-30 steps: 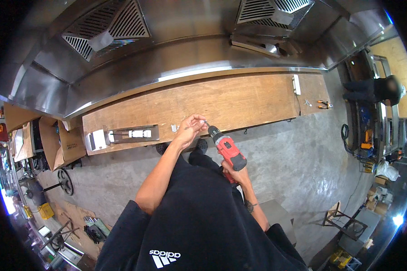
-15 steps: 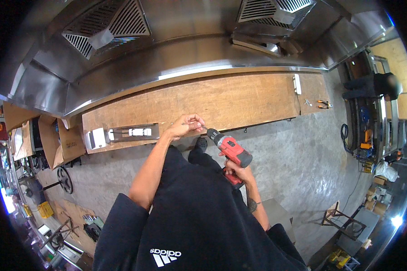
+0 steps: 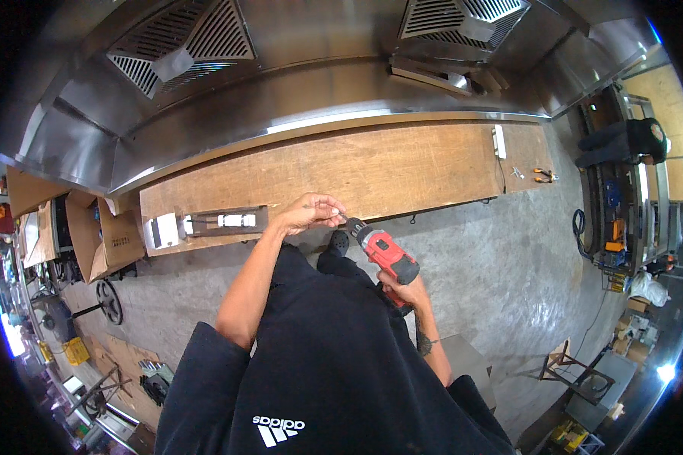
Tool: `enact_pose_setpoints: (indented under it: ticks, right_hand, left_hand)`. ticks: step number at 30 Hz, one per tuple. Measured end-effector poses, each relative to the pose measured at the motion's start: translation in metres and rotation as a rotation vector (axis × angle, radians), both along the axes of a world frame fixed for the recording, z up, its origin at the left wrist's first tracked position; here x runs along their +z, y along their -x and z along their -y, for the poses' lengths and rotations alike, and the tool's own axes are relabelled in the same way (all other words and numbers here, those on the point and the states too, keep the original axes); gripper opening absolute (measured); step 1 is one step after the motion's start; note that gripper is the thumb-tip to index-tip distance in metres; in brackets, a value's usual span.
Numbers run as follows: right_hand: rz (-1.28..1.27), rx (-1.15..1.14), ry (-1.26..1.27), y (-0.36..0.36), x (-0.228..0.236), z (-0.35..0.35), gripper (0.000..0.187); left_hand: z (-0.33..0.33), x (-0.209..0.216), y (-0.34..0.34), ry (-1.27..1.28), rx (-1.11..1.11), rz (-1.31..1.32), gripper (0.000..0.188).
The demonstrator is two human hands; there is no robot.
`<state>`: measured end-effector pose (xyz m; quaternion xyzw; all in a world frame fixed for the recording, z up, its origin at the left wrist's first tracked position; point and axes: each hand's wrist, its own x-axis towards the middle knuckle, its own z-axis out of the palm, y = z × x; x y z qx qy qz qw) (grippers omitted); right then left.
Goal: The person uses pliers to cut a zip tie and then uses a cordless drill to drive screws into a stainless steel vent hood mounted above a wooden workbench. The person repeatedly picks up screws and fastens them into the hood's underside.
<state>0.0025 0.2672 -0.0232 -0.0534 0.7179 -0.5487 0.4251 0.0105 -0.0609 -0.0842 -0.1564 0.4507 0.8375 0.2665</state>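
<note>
A red and black cordless drill (image 3: 391, 258) is held in my right hand (image 3: 404, 290), closed round its grip. The chuck points up and left, toward my left hand (image 3: 311, 213). Thumb and fingers of that hand are pinched together at the drill's tip, around a small, thin piece, perhaps the bit, too small to make out. Both hands are over the near edge of a long wooden worktop (image 3: 402, 163). Left of my left hand, a dark open tray (image 3: 259, 221) on the worktop holds white cylindrical parts (image 3: 237, 221).
Stainless hood panels (image 3: 319, 95) overhang the worktop's far side. Orange-handled pliers (image 3: 544, 176) and a white power strip (image 3: 498, 142) lie at its right end. An open cardboard box (image 3: 102, 239) stands left. Another person (image 3: 639, 142) bends by a rack at far right.
The drill has turned slightly in my right hand, its rear shifting a little downward. My left hand stays pinched at its tip. The person at far right has shifted posture.
</note>
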Motion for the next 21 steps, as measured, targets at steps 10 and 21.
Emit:
enact_pose_setpoints:
  ticks: [10, 21]
  right_hand:
    - [0.045, -0.078, 0.018, -0.006, -0.012, -0.008, 0.024]
    - [0.021, -0.088, -0.021, -0.013, -0.016, -0.018, 0.026]
  left_hand:
    - [0.002, 0.028, 0.011, 0.003, 0.094, 0.069, 0.030]
    - [0.022, -0.072, 0.008, 1.076, -0.008, -0.229, 0.031]
